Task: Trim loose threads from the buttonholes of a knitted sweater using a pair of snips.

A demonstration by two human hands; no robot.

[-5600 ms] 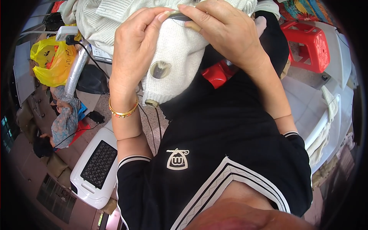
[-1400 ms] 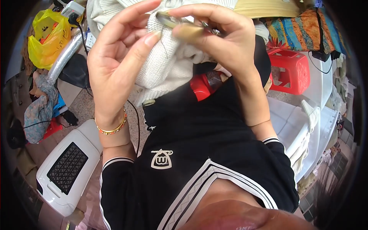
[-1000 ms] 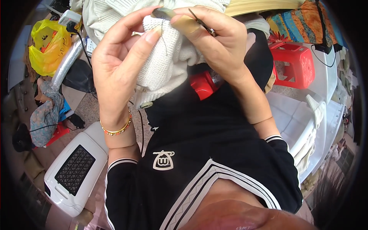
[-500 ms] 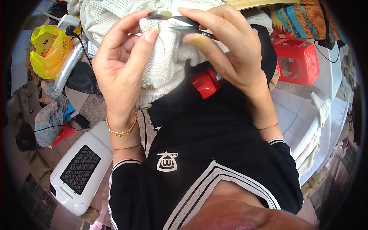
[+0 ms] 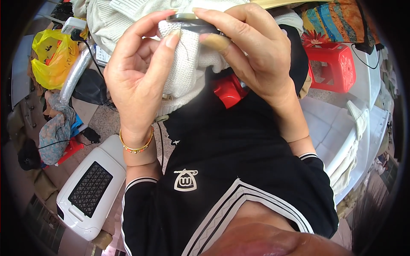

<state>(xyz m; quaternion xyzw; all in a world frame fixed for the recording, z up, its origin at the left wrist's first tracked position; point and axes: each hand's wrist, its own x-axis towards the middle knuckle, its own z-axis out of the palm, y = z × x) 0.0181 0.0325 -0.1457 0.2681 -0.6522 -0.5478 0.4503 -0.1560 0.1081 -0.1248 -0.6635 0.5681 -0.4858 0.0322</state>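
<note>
My left hand (image 5: 143, 64) pinches the edge of a cream knitted garment (image 5: 179, 74) between thumb and fingers. A round grey-green button (image 5: 181, 17) stands on that edge at my left fingertips. From beside the button a dark loose thread (image 5: 185, 48) hangs down over the knit. In my right hand (image 5: 252, 47) is a pair of dark thread snips (image 5: 197, 28), held between thumb and fingers. Its blades lie close together against the knit just under the button; their tips are hard to make out. Lower on the garment another button (image 5: 162, 118) shows.
More cream knitwear (image 5: 104, 23) is heaped at the back. A red object (image 5: 230, 91) rests by my lap. To the left are a yellow plastic bag (image 5: 55, 64), a black cable (image 5: 94, 57) and a white case with dark mesh (image 5: 90, 187). At right stands a red stool (image 5: 337, 68).
The snips' blades, apart half a second ago, have come together and moved left toward the button. My left hand and the button have shifted slightly right.
</note>
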